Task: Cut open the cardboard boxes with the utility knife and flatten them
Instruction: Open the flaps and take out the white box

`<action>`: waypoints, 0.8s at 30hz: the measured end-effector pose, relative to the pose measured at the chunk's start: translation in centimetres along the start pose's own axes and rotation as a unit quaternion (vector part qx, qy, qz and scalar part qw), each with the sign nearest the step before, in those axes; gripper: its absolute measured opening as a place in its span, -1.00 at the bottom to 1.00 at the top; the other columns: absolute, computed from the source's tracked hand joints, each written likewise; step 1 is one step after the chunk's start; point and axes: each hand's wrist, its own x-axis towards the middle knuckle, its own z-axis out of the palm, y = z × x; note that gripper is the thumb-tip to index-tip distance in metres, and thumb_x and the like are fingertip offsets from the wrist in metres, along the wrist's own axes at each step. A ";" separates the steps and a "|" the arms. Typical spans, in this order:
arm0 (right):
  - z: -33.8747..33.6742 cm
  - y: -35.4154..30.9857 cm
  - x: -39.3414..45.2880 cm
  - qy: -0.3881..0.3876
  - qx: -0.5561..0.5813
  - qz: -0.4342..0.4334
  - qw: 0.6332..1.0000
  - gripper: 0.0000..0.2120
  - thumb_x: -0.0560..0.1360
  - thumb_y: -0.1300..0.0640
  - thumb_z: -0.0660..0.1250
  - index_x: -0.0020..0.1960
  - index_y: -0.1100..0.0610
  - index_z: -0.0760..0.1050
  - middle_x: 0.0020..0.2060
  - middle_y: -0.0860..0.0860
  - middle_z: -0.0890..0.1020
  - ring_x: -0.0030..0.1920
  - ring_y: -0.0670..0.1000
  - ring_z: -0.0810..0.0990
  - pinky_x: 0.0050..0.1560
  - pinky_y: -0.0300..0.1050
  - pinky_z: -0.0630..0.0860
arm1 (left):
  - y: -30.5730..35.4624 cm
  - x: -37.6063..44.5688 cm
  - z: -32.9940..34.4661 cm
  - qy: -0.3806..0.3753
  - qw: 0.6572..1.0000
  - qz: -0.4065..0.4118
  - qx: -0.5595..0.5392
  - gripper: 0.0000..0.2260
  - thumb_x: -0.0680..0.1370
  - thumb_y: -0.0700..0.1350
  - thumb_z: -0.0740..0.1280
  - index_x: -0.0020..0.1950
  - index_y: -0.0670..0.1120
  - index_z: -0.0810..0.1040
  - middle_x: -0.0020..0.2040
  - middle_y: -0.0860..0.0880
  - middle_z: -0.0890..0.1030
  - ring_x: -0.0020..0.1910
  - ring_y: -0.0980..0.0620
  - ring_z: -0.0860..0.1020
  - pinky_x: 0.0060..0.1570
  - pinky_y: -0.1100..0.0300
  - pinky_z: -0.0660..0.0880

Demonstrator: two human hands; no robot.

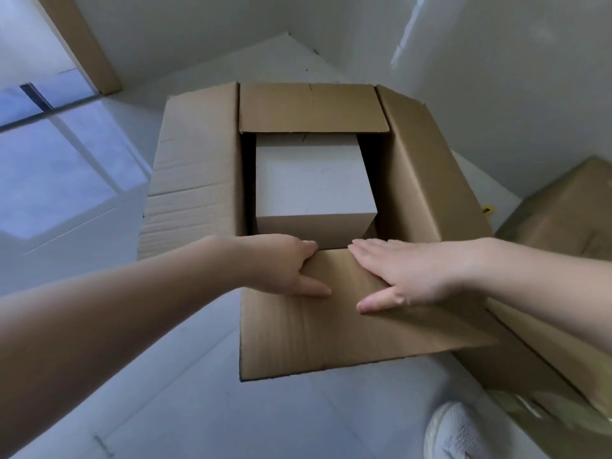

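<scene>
Pressing on the near flap point(331, 313) of the open cardboard box point(424, 180), I see both hands. My left hand point(284, 265) curls over its far edge; my right hand point(410, 273) lies flat, fingers straight.

Three cardboard boxes: open box point(420, 180), second box point(569, 213), third box point(543, 369). Two hands: left hand point(281, 263), right hand point(410, 273). One shoe point(460, 432).

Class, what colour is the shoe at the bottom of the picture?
White, seen in the head view: the shoe at the bottom right, on the pale floor.

The open box point(198, 167) is clear down to bare floor point(314, 180); flaps point(313, 107) ring the opening, another box point(569, 207) crowds right.
</scene>
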 end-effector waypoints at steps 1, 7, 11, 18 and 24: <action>0.4 0.1 0.5 0.035 -0.009 -0.011 0.999 -0.10 0.47 -0.37 0.14 0.55 0.12 -0.12 0.51 0.05 0.11 0.49 0.05 0.13 0.47 -0.04 0.17 | -0.1 0.5 0.4 0.011 1.000 0.000 -0.002 -0.38 0.40 0.43 0.25 0.27 0.03 0.38 0.09 0.06 0.55 -0.01 0.04 0.54 0.03 0.06 0.53; 1.4 1.3 4.0 0.149 -0.006 -0.023 0.989 -0.38 0.36 -0.31 0.37 0.22 0.06 0.33 -0.02 0.00 0.55 -0.02 0.06 0.54 -0.03 -0.02 0.47 | 0.1 2.2 1.9 0.092 0.995 -0.015 0.045 -0.41 0.31 0.40 0.38 0.16 0.06 0.44 -0.09 0.10 0.56 -0.15 0.07 0.50 -0.14 0.13 0.50; 1.6 1.0 5.7 0.201 -0.043 -0.003 0.979 -0.59 0.41 -0.24 0.38 -0.02 0.09 0.41 -0.18 0.02 0.58 -0.18 0.08 0.52 -0.24 -0.07 0.36 | 0.4 3.1 2.4 0.148 0.982 -0.029 0.116 -0.61 0.39 0.27 0.39 -0.02 0.04 0.41 -0.23 0.10 0.47 -0.18 0.01 0.49 -0.25 0.16 0.35; 2.2 -0.5 5.3 0.176 -0.135 -0.066 0.973 -0.74 0.50 -0.10 0.32 -0.02 0.11 0.51 -0.07 0.10 0.62 -0.05 0.16 0.58 -0.24 -0.12 0.30 | 2.5 2.2 3.6 0.119 0.974 0.000 0.194 -0.86 0.52 -0.01 0.28 -0.10 -0.01 0.34 -0.07 -0.03 0.59 -0.07 -0.11 0.58 -0.26 0.14 0.35; 2.6 -1.5 3.6 0.095 -0.096 -0.134 0.982 -0.45 0.43 -0.40 0.15 -0.18 0.08 0.56 -0.31 -0.02 0.62 -0.26 0.02 0.54 -0.27 -0.11 0.44 | 5.3 -1.3 6.8 -0.009 0.991 0.047 0.125 -0.69 0.49 0.11 0.35 0.09 -0.07 0.46 -0.03 -0.05 0.60 -0.06 -0.11 0.58 -0.20 0.09 0.41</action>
